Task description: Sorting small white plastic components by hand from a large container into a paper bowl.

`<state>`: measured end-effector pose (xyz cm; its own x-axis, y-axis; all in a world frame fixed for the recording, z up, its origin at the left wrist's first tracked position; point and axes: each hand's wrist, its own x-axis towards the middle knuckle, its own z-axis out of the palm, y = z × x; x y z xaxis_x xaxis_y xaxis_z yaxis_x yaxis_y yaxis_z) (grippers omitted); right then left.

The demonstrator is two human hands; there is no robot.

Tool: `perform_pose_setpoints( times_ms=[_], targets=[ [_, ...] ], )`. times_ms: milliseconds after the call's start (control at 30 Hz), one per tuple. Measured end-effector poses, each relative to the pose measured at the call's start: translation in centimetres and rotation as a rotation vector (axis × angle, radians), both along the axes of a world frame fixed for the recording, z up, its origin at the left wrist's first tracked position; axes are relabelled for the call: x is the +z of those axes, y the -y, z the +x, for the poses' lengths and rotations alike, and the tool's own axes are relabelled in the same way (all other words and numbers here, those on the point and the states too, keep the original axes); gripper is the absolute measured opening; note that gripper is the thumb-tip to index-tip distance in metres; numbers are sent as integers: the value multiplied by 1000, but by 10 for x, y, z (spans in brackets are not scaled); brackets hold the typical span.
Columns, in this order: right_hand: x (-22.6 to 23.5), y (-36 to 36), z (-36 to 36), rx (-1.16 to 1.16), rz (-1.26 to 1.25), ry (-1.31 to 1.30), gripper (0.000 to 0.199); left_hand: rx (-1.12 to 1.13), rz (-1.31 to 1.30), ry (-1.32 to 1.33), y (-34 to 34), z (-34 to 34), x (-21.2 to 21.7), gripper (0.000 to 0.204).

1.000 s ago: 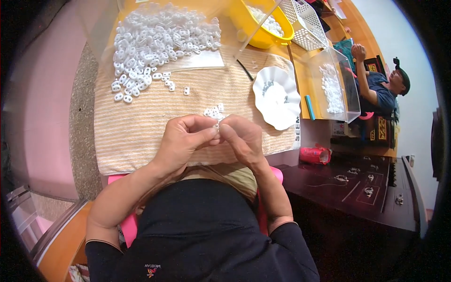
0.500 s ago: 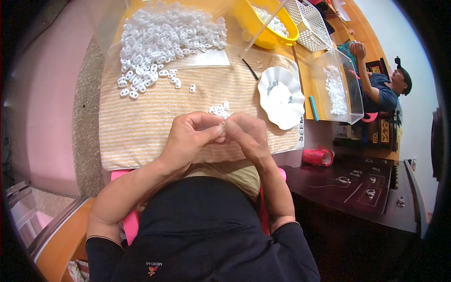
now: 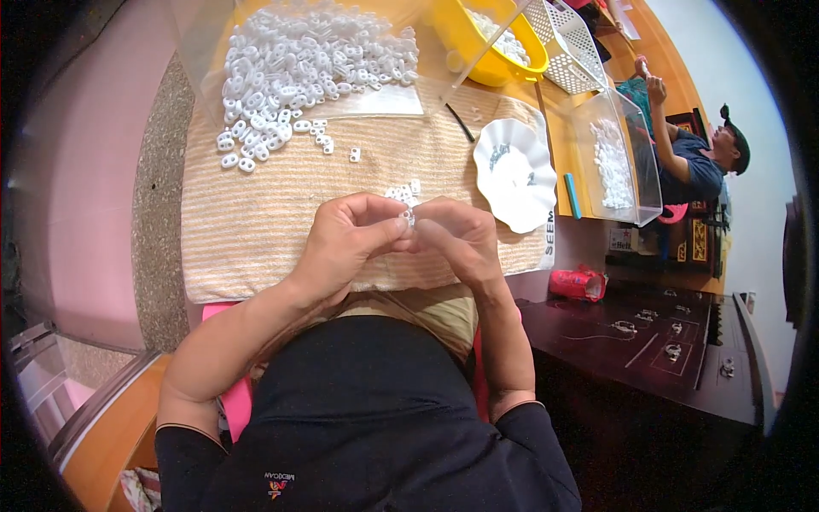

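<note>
My left hand [image 3: 351, 239] and my right hand [image 3: 461, 239] meet above the near part of a striped towel [image 3: 247, 226]. Pinched between the left thumb and fingers is a small white two-hole plastic piece [image 3: 409, 218]. The right fingers close in on the same piece from the other side, partly hiding it and slightly blurred. Just beyond the fingertips lies a little cluster of similar white pieces [image 3: 399, 193]. A big heap of white two-hole pieces [image 3: 316, 64] spreads over the far left, with one loose piece [image 3: 355, 154] apart from it.
Right of my hands sits a white wavy-edged dish [image 3: 536, 200] with small dark bits in it. Beyond are a black stick [image 3: 459, 122], yellow basin [image 3: 529, 51], white perforated basket [image 3: 589, 64], clear bin [image 3: 644, 205] and teal bar [image 3: 572, 196]. Another person [image 3: 695, 162] works at far right.
The white piece between my fingertips shows more clearly now, and my right fingers have shifted slightly around it. The other person's hands have moved apart a little. The view has shifted slightly.
</note>
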<state>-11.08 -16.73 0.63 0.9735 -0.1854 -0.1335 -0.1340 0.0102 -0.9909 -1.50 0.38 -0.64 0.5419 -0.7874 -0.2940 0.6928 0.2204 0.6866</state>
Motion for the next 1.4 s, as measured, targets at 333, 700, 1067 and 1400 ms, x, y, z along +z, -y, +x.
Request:
perform_pose_setpoints(
  times_ms=[333,700,1067,1400],
  targets=[
    [4,12,-1,-170,-115,71,19,31,15,-12,-1,4,-4,17],
    [14,26,29,-111,-278,-27,20,61,11,-62,-3,7,-1,16],
    [9,9,127,62,-742,176,18,137,-86,-112,-9,12,9,16],
    [-13,-10,192,21,-1185,271,21,180,-118,-142,-13,18,18,17]
  ],
)
